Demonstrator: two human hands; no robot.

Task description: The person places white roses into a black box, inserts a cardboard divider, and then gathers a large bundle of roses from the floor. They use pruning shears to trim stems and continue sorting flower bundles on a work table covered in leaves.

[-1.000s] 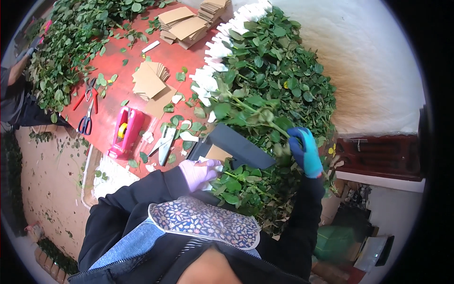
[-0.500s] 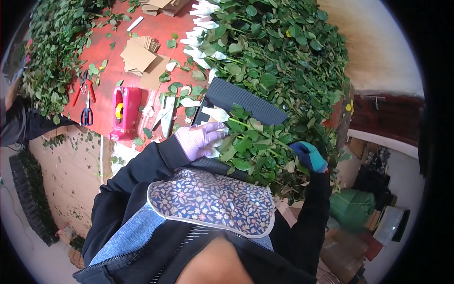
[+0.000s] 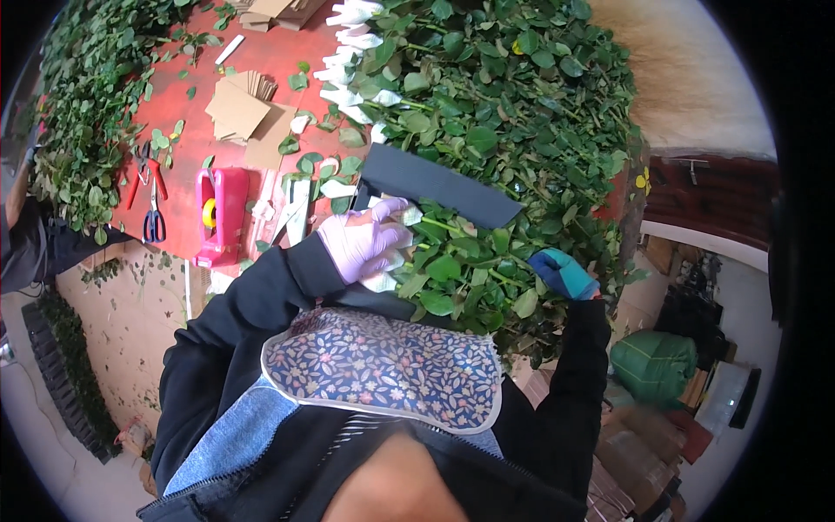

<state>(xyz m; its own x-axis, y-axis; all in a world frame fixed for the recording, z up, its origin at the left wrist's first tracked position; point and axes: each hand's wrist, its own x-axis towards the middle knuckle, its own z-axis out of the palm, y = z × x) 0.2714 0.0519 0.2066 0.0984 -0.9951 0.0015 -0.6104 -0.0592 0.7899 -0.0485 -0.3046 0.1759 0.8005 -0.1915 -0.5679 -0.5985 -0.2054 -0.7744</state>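
Note:
In front of me a bunch of white roses [image 3: 380, 281] with long leafy stems [image 3: 465, 265] lies in a black trough [image 3: 435, 184], whose far side stands up behind the stems. My left hand [image 3: 361, 244], in a light purple glove, rests over the rose heads with its fingers apart and slightly bent, hiding some of the blooms. My right hand [image 3: 561, 273], in a blue and teal glove, is curled round the stems at the right end of the bunch; leaves partly hide its grip.
Beyond the trough lies a large pile of white roses [image 3: 513, 96]. On the red table [image 3: 174, 113] are cardboard pieces [image 3: 239, 106], a pink tape dispenser [image 3: 224, 213], scissors [image 3: 154, 213], red-handled pruners [image 3: 143, 174] and loose leaves. More foliage [image 3: 87, 113] heaps up at the left, beside another person's arm [image 3: 17, 191].
The whole view has shifted slightly left. My left hand's fingers have bent a little more over the rose heads. My right hand stays at the stems.

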